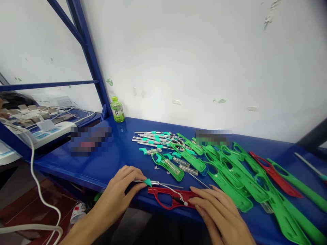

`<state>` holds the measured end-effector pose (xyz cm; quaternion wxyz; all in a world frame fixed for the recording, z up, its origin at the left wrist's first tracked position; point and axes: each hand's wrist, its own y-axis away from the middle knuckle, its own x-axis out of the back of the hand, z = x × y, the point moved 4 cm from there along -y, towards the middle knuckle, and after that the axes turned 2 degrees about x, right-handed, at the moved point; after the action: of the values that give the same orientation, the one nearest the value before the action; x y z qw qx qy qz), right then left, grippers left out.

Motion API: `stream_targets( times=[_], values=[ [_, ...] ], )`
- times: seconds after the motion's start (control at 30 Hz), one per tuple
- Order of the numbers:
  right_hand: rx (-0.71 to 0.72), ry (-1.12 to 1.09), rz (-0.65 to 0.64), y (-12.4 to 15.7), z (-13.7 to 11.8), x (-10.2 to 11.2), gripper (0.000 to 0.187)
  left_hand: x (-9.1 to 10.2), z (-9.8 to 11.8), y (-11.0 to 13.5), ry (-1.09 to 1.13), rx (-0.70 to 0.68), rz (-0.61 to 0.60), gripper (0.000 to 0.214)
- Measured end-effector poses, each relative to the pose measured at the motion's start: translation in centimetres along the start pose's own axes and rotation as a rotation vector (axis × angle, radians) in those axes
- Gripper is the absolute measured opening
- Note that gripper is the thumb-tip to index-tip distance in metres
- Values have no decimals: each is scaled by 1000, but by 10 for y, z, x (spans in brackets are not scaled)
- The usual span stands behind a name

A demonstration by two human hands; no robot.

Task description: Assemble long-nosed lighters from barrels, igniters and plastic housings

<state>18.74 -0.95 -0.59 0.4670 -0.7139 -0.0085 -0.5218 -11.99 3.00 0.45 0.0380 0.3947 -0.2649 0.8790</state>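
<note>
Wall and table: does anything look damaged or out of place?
The wall looks damaged: its surface is chipped in several patches, most clearly at upper right. On the table, one red shell lies among green shells at right, an odd colour there. I see no spill.

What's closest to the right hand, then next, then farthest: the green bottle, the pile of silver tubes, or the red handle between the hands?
In the head view, from the right hand:
1. Red handle: at its fingertips.
2. Silver tubes: farther back, leftward.
3. Green bottle: farther left, by the wall.
</note>
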Motion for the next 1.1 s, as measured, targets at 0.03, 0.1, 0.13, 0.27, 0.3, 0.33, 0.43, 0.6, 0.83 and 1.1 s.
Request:
stream_targets(
  times=[0.03, 0.1, 0.13, 0.27, 0.3, 0.33, 0.43, 0.6, 0.83, 1.1],
  values=[
    [14, 3, -6, 1, 1, -1, 26, 0, 1, 0, 3, -7, 0, 11],
    [40, 7, -9, 3, 3, -1, 27, -1, 1, 0, 8, -28, 14, 10],
    [50, 9, -8, 3, 3, -2, 28, -1, 2, 1, 10, -41, 31, 10],
    [44, 22, 6, 4, 4, -2, 27, 0, 5, 0, 6, -88, 85, 11],
    [44, 23, 8, 4, 4, -2, 27, 1, 6, 0, 1, -90, 86, 13],
    [43, 21, 9, 5, 5, -2, 26, 1, 6, 0, -5, -90, 86, 14],
    [35, 8, 5, 6, 6, -2, 26, 3, 6, 2, -28, -98, 87, 23],
    [26, -1, 12, 7, 6, -2, 27, 1, 4, 9, -28, -155, -28, 55],
    [20, 18, 32, 7, 5, -2, 26, 5, 9, 8, -60, -150, -66, 40],
    [0, 33, 14, 8, 4, -4, 26, 5, 9, 12, -93, -84, -111, 39]
  ],
)
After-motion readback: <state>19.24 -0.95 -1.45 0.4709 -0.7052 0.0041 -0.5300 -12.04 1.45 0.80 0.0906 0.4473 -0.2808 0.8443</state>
